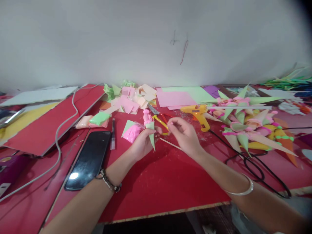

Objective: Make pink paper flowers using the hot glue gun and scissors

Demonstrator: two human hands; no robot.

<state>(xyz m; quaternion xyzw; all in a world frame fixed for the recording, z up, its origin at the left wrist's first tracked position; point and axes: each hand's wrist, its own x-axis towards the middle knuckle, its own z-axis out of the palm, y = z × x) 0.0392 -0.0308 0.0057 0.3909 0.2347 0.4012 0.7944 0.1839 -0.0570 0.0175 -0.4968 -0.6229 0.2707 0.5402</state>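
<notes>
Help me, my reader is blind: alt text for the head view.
A left hand holds a green cone topped with pink pieces above a red table, the right hand close beside it. A yellow glue gun and flower-like crafts lie at right, a black phone at left.

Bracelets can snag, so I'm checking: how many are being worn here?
2: a dark chain bracelet on the left arm and a pale bangle on the right arm.

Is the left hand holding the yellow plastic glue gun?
No, the left hand holds a pointed light-green piece, while the glue gun lies on the red table.
</notes>
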